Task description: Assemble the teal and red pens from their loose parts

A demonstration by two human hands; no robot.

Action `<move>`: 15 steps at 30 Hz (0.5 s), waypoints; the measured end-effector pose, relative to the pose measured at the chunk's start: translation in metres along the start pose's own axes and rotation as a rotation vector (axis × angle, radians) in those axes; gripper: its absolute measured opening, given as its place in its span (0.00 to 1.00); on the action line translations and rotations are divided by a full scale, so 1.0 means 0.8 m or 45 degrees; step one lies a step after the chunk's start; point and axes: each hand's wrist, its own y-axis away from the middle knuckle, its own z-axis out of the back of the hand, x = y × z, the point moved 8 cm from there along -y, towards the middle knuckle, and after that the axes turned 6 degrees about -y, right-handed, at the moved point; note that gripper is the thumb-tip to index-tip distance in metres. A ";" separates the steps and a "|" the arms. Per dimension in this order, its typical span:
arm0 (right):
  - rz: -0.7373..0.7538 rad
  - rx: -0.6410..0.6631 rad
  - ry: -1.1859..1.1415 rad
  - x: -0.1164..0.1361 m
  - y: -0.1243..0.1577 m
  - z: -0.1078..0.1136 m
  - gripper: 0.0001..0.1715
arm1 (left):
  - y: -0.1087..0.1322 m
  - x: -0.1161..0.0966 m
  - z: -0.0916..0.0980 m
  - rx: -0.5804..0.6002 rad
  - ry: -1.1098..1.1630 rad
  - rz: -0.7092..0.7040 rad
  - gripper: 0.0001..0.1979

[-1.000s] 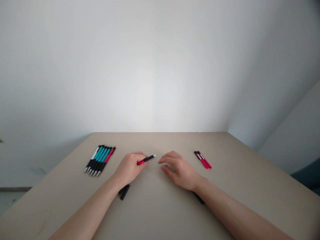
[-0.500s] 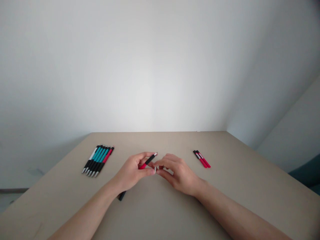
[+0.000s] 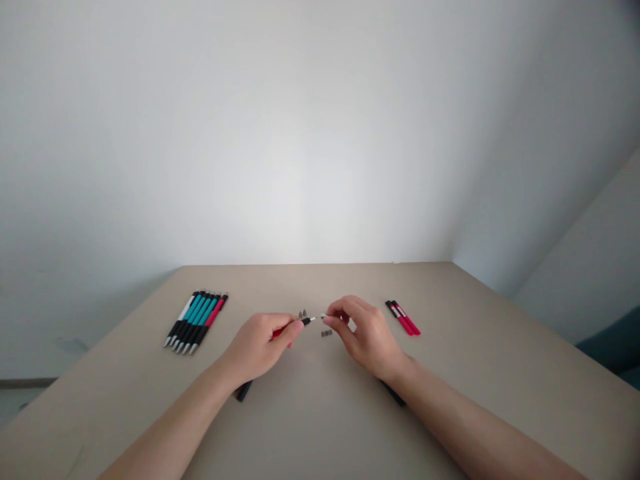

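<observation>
My left hand [image 3: 267,343] is closed around a red and black pen [image 3: 307,321], its thin pale tip pointing right. Between thumb and fingertips, my right hand [image 3: 363,333] pinches a small whitish piece [image 3: 324,316], perhaps a pen part, too small to name. A short gap separates this piece from the pen's tip. Two little dark cone-shaped pieces [image 3: 303,313] stand just behind the pen. Some short grey pieces [image 3: 327,333] lie on the table by my right fingertips.
Several pens [image 3: 195,321] with white, teal and red barrels lie side by side at the left. Two red and black pen-like pieces [image 3: 403,318] rest at the right. Black objects poke out beneath my left wrist [image 3: 244,391] and right forearm [image 3: 393,393], partly hidden.
My hands have moved apart slightly. The pen has been turned flatter, its tip now facing my right hand. Small pieces on the table, formerly covered by my hands, now show.
</observation>
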 end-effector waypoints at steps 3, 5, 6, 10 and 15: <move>0.016 0.037 0.019 0.003 -0.001 -0.004 0.04 | 0.000 -0.003 -0.001 0.009 -0.092 -0.035 0.24; 0.024 0.069 0.029 0.005 -0.001 -0.006 0.05 | 0.000 -0.006 -0.001 0.014 -0.122 -0.058 0.24; 0.027 0.082 0.032 0.005 0.000 -0.007 0.05 | 0.000 -0.007 -0.001 0.014 -0.134 -0.069 0.23; 0.057 0.129 0.033 0.009 0.000 -0.010 0.05 | 0.002 -0.016 0.001 0.017 -0.162 -0.123 0.23; 0.104 0.180 0.035 0.016 -0.001 -0.013 0.04 | 0.004 -0.025 0.004 0.024 -0.162 -0.169 0.21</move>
